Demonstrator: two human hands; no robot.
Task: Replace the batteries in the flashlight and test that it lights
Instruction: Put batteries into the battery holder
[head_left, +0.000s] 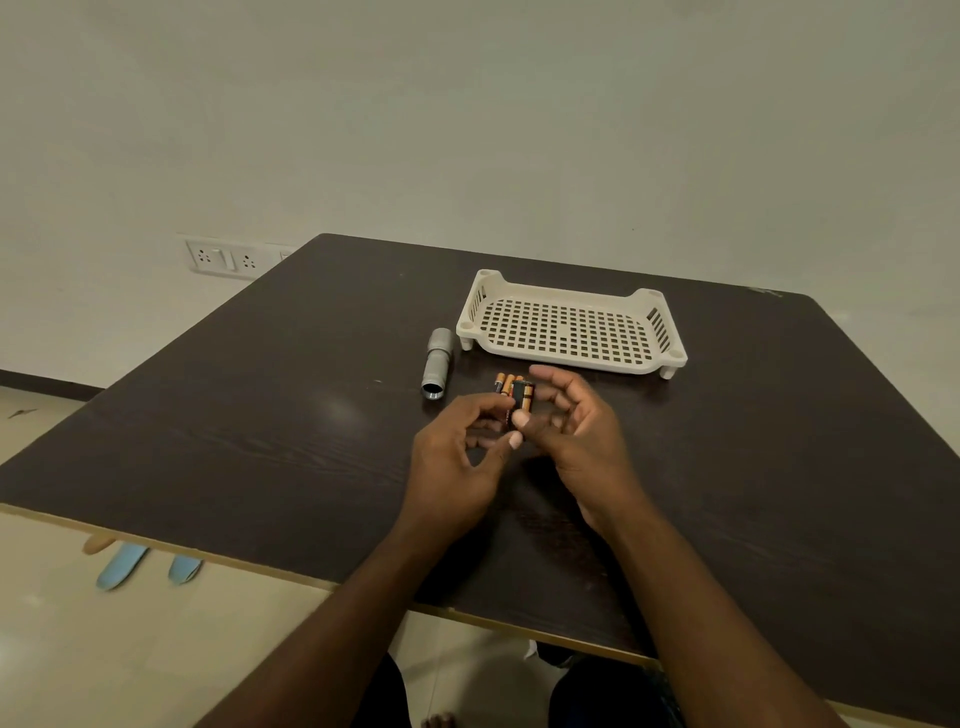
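Note:
A silver flashlight (437, 363) lies on the dark table (260, 415), its open end facing me, left of the tray. Several copper-topped batteries (507, 383) lie side by side just right of it. Above the table my right hand (576, 431) pinches a black battery holder (521, 402) loaded with batteries, thumb on its near end and fingers spread behind it. My left hand (462, 452) touches the holder's left side with its fingertips. The flashlight's cap is not in sight.
A cream perforated plastic tray (571, 327) stands on short legs at the back right of the table. A wall socket plate (223, 257) sits on the wall at left. Blue slippers (145, 566) lie on the floor under the table's left edge.

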